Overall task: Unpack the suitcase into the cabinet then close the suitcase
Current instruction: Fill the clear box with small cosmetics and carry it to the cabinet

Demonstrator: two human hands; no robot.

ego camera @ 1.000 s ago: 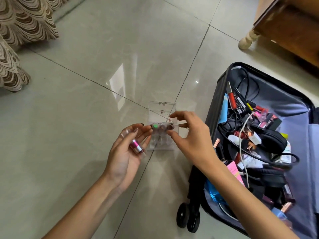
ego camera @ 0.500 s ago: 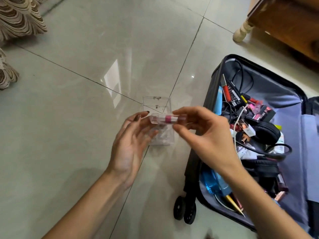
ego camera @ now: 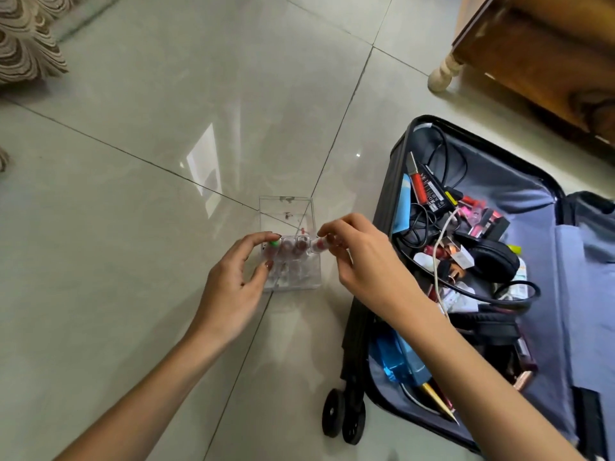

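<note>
Lipstick tube (ego camera: 317, 245), which I judge light, slick and rigid, is pinched by its end in my right hand (ego camera: 362, 261) over the brittle-looking organizer (ego camera: 286, 207) just left of the suitcase (ego camera: 394, 181), while my left hand (ego camera: 233, 284) grips that organizer's edge.

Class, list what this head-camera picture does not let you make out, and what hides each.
Head view:
Small tube: fingers of the right hand cover most of it.
Clear organizer, left end: the left hand grips over it.
Cabinet: cut off by top and right edges.
Suitcase, near contents: under the right forearm.
</note>
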